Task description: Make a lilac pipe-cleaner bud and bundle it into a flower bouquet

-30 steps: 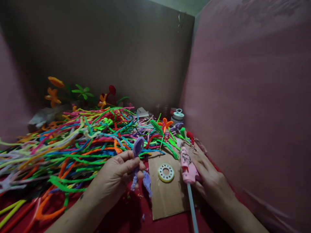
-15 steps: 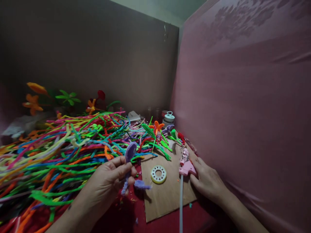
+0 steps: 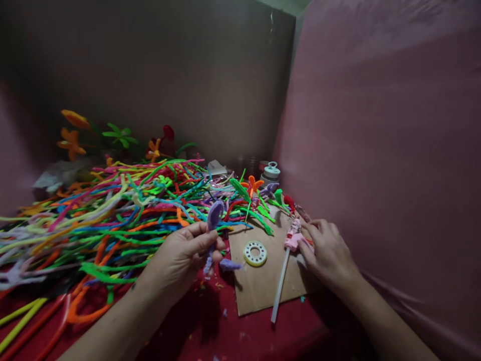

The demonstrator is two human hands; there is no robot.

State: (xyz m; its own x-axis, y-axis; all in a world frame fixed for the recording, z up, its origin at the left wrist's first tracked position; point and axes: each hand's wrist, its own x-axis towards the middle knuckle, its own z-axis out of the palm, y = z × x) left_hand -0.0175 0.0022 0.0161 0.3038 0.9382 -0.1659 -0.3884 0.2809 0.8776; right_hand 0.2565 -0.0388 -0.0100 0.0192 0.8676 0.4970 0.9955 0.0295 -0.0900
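My left hand (image 3: 184, 255) is closed in a pinch on a purple pipe-cleaner piece (image 3: 215, 214). Its looped top stands above my fingers and its lower ends hang over the red surface. My right hand (image 3: 328, 253) lies at the right edge of a cardboard sheet (image 3: 259, 288). Its fingers are closed on the handle of a pink glue gun (image 3: 293, 239), which lies on the cardboard. A white glue stick (image 3: 280, 288) runs out of the gun's back toward me. A yellow-white ring (image 3: 255, 253) lies on the cardboard between my hands.
A big heap of coloured pipe cleaners (image 3: 112, 220) covers the left and middle of the red surface. Finished pipe-cleaner flowers (image 3: 75, 140) stand at the back left. A small white jar (image 3: 271, 173) sits in the corner. A dark board is behind and a pink wall rises close on the right.
The glue gun has come down from a raised hold to lie flat on the cardboard, its stick swung toward the lower left. My left hand keeps the purple piece almost still.
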